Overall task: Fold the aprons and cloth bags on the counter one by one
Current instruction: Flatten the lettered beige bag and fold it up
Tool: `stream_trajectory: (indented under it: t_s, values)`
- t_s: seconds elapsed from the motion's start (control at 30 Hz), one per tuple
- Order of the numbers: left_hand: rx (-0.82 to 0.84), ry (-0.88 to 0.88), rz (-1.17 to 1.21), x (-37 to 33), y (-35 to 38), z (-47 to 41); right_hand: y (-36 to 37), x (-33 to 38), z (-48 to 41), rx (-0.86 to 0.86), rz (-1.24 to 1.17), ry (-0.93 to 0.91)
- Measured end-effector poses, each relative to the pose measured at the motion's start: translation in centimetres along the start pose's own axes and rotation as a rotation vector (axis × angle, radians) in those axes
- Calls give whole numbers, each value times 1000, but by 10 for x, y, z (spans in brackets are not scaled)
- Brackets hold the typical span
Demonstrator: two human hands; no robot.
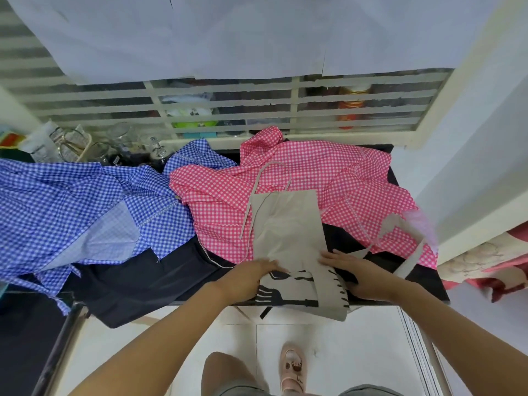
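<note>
Left hand [251, 277] and right hand [353, 274], fingers flat, press the cloth bag [288, 224] at the counter's [428, 281] front edge. Folds partly hide its print [285, 297].

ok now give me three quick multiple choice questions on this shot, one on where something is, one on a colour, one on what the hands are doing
1. Where does the beige cloth bag lie?
A. on the floor
B. partly over the pink checked apron, at the front of the counter
C. on the window sill

2. What colour is the checked apron on the left?
A. green
B. yellow
C. blue

3. What are the two hands doing?
A. both rest on the bag, fingers fairly straight
B. both are raised in the air
C. one is wrapped round a glass

Answers:
1 B: the bag's far end overlaps the pink checks and its printed end hangs past the counter's front edge.
2 C: its checks are blue and white.
3 A: the left hand and the right hand lie on the bag's near part, one on each side.
</note>
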State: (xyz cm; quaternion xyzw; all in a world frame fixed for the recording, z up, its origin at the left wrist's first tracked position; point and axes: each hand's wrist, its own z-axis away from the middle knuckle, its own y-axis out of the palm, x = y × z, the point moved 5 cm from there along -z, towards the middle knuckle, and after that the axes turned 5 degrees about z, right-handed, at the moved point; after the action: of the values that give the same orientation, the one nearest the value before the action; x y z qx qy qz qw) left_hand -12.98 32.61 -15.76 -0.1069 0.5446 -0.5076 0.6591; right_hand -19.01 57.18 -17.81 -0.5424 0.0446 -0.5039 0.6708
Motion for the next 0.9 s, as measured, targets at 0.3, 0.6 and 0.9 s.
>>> stream_trajectory:
  t_s: [0.3, 0.6, 0.9]
  values:
    - [-107, -332, 644, 14, -24, -13, -7, 21, 1, -148, -276, 103]
    - [-339, -525, 798, 38, -10, -23, -12, 20, -27, -336, -710, 351]
    - [-277, -471, 727, 34, -8, -29, 0, 8, -23, -216, -876, 487]
